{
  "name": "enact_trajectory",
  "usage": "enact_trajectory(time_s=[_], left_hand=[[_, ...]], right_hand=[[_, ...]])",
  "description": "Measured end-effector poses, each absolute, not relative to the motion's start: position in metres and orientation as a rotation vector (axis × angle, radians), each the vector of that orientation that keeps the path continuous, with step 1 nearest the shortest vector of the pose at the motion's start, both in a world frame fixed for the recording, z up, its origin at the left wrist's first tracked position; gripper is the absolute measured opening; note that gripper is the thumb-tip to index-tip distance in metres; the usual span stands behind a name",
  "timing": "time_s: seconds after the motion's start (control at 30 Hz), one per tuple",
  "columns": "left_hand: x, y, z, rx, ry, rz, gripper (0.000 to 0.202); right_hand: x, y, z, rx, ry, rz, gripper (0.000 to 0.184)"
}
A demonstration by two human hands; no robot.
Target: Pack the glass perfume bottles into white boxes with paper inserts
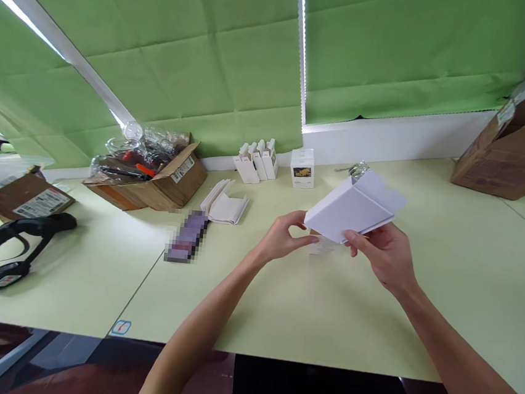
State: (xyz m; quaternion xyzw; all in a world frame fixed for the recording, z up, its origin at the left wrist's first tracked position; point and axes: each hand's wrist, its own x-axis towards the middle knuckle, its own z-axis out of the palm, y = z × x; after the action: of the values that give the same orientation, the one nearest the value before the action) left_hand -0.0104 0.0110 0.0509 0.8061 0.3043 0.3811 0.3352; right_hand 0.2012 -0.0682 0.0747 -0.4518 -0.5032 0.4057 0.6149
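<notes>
A white paper carton (349, 208), partly opened out with a flap at its right end, is held tilted above the table. My right hand (387, 255) grips its lower right edge, thumb in front and fingers behind. At the carton's left end is my left hand (289, 237), with thumb and fingers curled about the corner. Below the carton, beside my left thumb, shows a small white printed piece (325, 246); the carton covers most of it. Just behind the carton lies a shiny metal item (359, 168), partly hidden.
Several slim white boxes (256, 162) and a white box with a picture (302, 168) stand along the back. Flat white cartons (227, 208) lie near a blurred dark phone-like object (187, 236). Cardboard boxes (175, 182) and a black headset (20, 248) are left; another cardboard box (507, 159) sits right.
</notes>
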Motion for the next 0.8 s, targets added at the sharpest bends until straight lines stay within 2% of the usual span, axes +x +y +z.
enact_trajectory(time_s=[0.47,0.8], left_hand=[[-0.021,-0.004,0.038,1.994,0.716,1.072,0.041],[-0.019,-0.006,0.036,2.338,0.733,1.134,0.016]], right_hand=[[0.222,-0.058,0.065,-1.233,-1.541,0.691,0.039],[0.222,-0.061,0.068,-1.214,-1.777,0.471,0.033]])
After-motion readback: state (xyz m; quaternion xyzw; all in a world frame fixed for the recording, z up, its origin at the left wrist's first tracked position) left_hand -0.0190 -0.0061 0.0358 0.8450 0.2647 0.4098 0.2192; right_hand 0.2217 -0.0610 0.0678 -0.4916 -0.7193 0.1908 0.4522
